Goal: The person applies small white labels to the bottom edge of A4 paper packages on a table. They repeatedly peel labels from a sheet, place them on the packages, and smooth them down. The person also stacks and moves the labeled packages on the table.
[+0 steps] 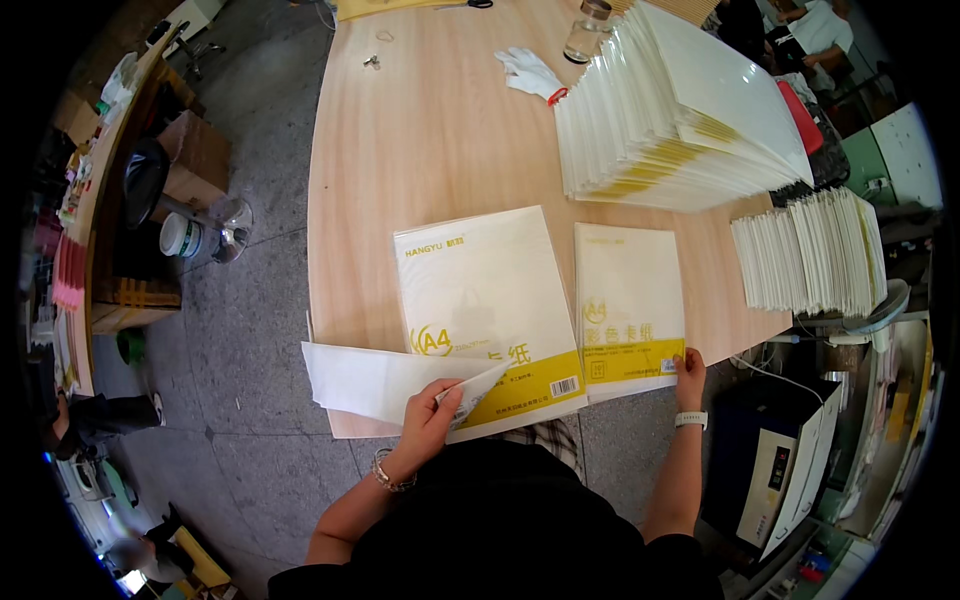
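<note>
Two white-and-yellow paper packages lie side by side in front of me: a larger-looking one (480, 270) at centre and one (630, 270) to its right. Across the lower left of the centre package stretches a folded-over white sheet (370, 385), part of it past the table's front edge. My left hand (430, 425) is closed on this sheet, thumb on top, near a shiny crumpled bit that looks like clear plastic. At the lower right corner of the right package, my right hand (688, 372) pinches its edge, the fingers partly hidden underneath.
On the light wood table (420, 130), a tall stack of packages (650, 130) leans at the far right, with a smaller stack (810, 255) beyond it. A white glove (530, 75), a glass jar (588, 35) and scissors (470, 5) lie farther back. A dark machine (770, 470) stands at right.
</note>
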The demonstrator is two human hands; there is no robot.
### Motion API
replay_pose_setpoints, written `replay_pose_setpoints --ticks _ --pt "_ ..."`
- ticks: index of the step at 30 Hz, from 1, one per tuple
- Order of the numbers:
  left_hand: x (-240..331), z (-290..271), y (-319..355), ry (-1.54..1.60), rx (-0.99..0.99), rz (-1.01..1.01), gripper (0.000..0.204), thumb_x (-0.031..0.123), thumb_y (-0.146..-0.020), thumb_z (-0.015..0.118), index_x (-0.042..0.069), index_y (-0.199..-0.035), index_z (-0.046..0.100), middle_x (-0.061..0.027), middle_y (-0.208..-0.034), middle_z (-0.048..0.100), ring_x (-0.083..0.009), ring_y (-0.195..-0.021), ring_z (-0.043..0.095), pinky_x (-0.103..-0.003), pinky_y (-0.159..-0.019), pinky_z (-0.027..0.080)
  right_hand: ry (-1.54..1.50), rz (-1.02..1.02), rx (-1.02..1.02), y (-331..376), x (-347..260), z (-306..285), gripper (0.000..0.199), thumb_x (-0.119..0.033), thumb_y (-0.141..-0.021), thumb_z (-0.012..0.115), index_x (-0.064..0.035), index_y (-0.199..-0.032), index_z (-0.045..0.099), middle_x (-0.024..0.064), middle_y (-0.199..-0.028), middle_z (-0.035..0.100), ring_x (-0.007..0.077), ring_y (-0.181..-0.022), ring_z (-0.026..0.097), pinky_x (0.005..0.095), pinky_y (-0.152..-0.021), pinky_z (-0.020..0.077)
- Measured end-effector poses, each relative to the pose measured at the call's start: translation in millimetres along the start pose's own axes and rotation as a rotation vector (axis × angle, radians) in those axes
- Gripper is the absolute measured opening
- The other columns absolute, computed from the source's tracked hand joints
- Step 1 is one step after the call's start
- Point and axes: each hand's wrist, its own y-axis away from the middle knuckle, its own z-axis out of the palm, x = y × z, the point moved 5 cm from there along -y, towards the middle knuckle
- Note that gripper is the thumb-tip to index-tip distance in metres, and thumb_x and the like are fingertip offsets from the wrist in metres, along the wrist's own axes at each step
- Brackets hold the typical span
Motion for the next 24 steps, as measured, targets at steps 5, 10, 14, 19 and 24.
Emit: replay_pose_setpoints --ticks 5,10,14,19,24 --pt "2.6 0.7 2.0 0.008 -0.005 -0.104 0.027 0.019 -0.088 0.050 -0.003 -0.102 0.056 -0.0035 -0.086 0.060 -0.0063 -0.077 0.051 -0.020 -0.068 0.043 1.018 -0.624 0.522 22.1 -73.6 10.1 0.024 -0.005 -0.076 0.060 0.0007 -0.099 0.053 0.0114 -0.087 0.056 0.0202 -0.074 0.054 0.0298 -0.067 0.0443" --pt "4.5 5.2 3.7 0.025 -0.072 -0.149 0.033 0.024 -0.090 0.045 -0.002 -0.107 0.054 -0.0046 -0.091 0.059 -0.0073 -0.083 0.051 -0.022 -0.073 0.042 -0.044 -0.600 -0.251 87.0 -208.9 111.5 0.026 0.001 -0.070 0.062 -0.0008 -0.095 0.056 0.0086 -0.090 0.053 0.0173 -0.083 0.052 0.0287 -0.072 0.0429" --pt "5.0 13.0 4.3 0.049 -0.169 -0.116 0.043 0.032 -0.093 0.035 -0.003 -0.114 0.048 -0.0075 -0.102 0.055 -0.0106 -0.093 0.050 -0.026 -0.081 0.041 0.148 -0.964 -0.493 150.1 -301.6 179.0 0.027 -0.008 -0.062 0.069 -0.0078 -0.089 0.064 0.0049 -0.086 0.055 0.0235 -0.087 0.047 0.0331 -0.076 0.0399" --pt "-10.6 20.2 7.9 0.395 -0.193 -0.304 0.048 0.036 -0.093 0.028 -0.003 -0.119 0.042 -0.0098 -0.111 0.051 -0.0159 -0.100 0.051 -0.030 -0.087 0.040 0.111 -0.983 -0.457 159.6 -287.9 191.5 0.020 -0.009 -0.063 0.067 -0.0121 -0.083 0.065 -0.0012 -0.085 0.056 0.0210 -0.088 0.048 0.0402 -0.083 0.0355" --pt "-11.5 30.2 2.3 0.775 -0.229 -0.384 0.043 0.030 -0.094 0.028 -0.003 -0.118 0.041 -0.0107 -0.111 0.052 -0.0180 -0.100 0.052 -0.031 -0.087 0.041 0.156 -1.069 -0.326 164.4 -269.0 195.5 0.019 -0.012 -0.063 0.066 -0.0184 -0.081 0.065 -0.0045 -0.087 0.059 0.0180 -0.090 0.051 0.0528 -0.090 0.0271"
